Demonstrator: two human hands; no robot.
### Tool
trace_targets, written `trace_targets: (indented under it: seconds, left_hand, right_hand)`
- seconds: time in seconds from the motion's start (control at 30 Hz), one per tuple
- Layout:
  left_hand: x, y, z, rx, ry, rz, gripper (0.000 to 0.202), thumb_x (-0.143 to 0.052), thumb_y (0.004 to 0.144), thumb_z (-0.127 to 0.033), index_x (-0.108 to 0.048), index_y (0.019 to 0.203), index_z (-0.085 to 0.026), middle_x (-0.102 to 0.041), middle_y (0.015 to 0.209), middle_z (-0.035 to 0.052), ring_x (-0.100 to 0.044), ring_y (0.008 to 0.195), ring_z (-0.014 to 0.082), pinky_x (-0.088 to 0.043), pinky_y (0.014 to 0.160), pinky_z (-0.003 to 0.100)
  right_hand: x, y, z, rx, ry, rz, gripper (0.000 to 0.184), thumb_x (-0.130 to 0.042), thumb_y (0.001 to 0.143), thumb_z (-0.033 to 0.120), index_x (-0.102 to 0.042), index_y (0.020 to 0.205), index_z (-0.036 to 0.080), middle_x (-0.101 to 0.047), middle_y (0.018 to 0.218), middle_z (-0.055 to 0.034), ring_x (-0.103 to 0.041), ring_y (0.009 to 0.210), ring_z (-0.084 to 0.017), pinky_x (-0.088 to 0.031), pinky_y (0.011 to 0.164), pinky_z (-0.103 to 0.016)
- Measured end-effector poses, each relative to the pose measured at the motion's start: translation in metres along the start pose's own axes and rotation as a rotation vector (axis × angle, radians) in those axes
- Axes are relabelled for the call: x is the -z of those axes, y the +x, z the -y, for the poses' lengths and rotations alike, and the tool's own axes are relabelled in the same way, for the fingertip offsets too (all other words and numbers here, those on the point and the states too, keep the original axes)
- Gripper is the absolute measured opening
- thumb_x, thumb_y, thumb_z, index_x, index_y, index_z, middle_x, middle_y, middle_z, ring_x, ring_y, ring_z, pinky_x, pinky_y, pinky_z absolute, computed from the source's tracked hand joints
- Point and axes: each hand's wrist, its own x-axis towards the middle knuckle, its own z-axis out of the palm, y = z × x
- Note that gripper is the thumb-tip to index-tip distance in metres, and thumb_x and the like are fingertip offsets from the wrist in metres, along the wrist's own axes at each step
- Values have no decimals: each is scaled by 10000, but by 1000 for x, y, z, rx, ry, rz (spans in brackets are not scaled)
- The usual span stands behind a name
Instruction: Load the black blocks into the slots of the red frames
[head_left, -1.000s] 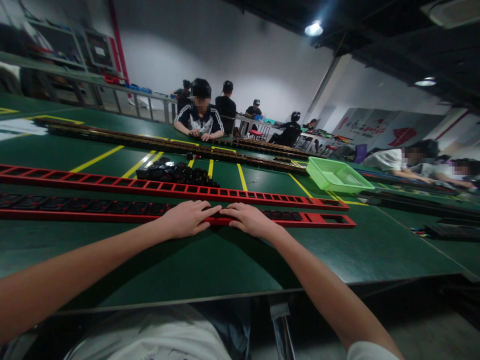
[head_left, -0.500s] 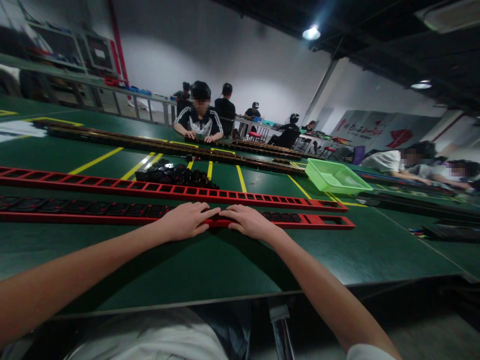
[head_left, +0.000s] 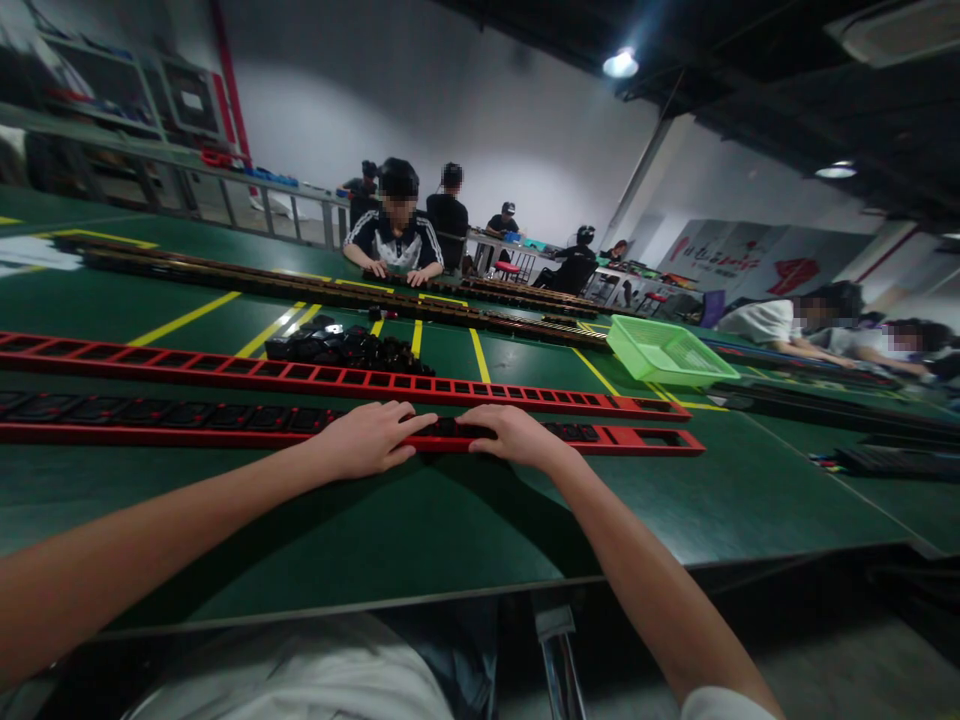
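A long red slotted frame [head_left: 626, 450] lies across the table in front of me, with black square pieces [head_left: 225, 415] seated in many of its slots. My left hand [head_left: 371, 437] rests on this frame, fingers stretched to the right over the black pieces. Just right of it, my right hand [head_left: 514, 433] lies on the same frame, its fingers extended to the left. A small gap between the fingertips shows black pieces. Neither hand is wrapped round anything. What lies under the fingers is hidden.
Behind it lies a second red frame [head_left: 626, 404] with open slots. Beyond are a pile of black pieces [head_left: 349, 348], a light green basket [head_left: 667, 352] and long dark strips [head_left: 300, 285]. A co-worker [head_left: 397, 235] sits opposite; other people work at right. The table's front edge is near me.
My right hand has moved slightly right along the frame, widening the gap between the fingertips. My left hand stays nearly in place. The view has shifted a little.
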Motion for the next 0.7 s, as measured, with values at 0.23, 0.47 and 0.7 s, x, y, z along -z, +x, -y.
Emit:
trace_targets:
  seconds: [0.23,0.47,0.7]
  left_hand:
    - [1,0,0,-3,14,16,552,-449,971,-389,-368,1492,-223,-578,1233,117,-596,1055,258,-476,875,353]
    - [-1,0,0,7,6,11,551,-454,971,-392,-364,1492,-239,-574,1249,110,-595,1061,254,-472,882,350]
    - [-1,-1,1,7,1,23,559,-441,976,-400,-349,1503,-239,-572,1256,112,-593,1061,253,-468,878,345]
  right_hand:
    - [2,1,6,-32,-7,0,384,-682,875,231,-612,1251,203,-674,1198,-90,-633,1080,-242,-480,947,-361]
    - [-2,0,1,-24,32,-17,372,-686,872,224,-613,1237,207,-671,1195,-85,-625,1081,-237,-469,951,-355]
    - [-1,1,0,-20,70,-34,371,-693,863,226,-634,1228,206,-676,1194,-89,-627,1081,-236,-469,954,-357]
